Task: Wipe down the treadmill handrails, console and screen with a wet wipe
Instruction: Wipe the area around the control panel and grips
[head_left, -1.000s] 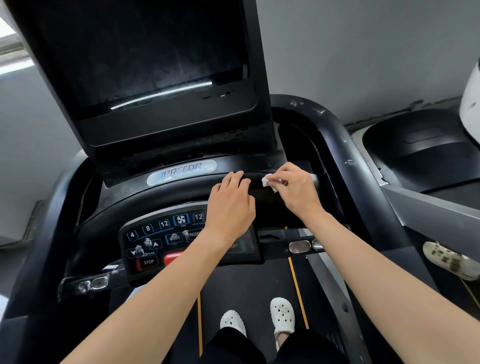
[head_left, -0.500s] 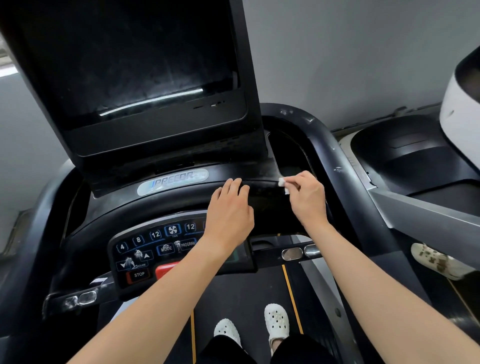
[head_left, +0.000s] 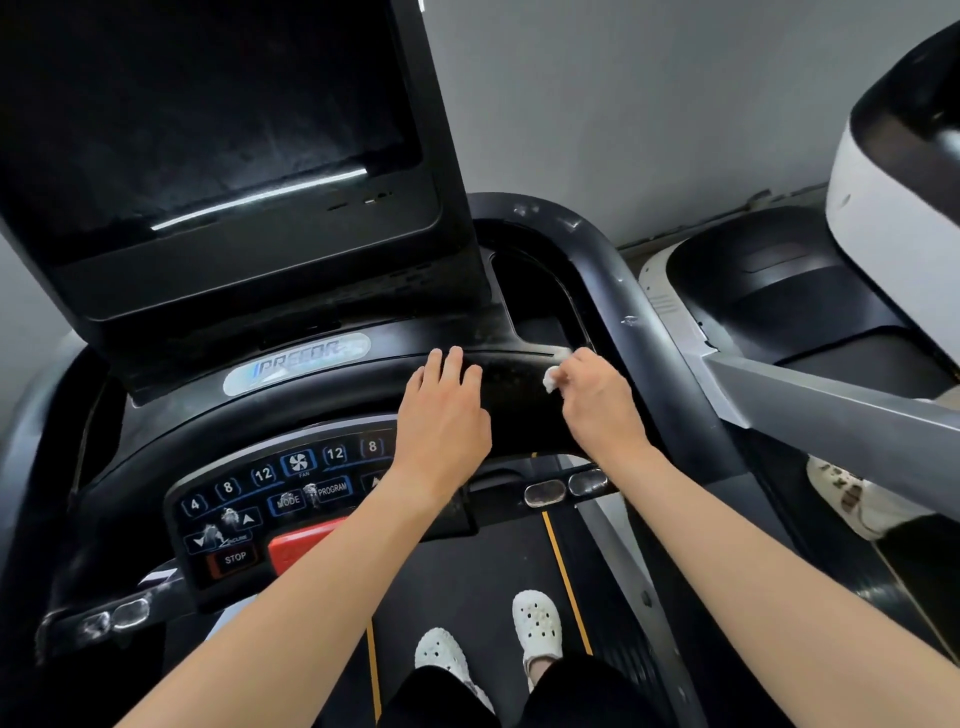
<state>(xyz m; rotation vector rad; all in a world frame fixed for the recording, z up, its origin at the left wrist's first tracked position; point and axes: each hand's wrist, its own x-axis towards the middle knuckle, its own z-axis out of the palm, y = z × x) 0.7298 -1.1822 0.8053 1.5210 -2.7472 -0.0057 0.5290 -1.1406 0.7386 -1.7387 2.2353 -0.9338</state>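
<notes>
This is a gym: a black treadmill console with numbered buttons (head_left: 270, 499) sits under a large dark screen (head_left: 208, 114), above a black running belt with yellow lines (head_left: 467, 571), beside another white-and-black exercise machine (head_left: 779, 291) along a plain grey wall (head_left: 649, 104).

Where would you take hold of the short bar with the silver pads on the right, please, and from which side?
I would wrap a hand over the silver pads from above. The short bar lies level, juts sideways from the console, and has open space beneath, so fingers can probably curl under it.
</notes>
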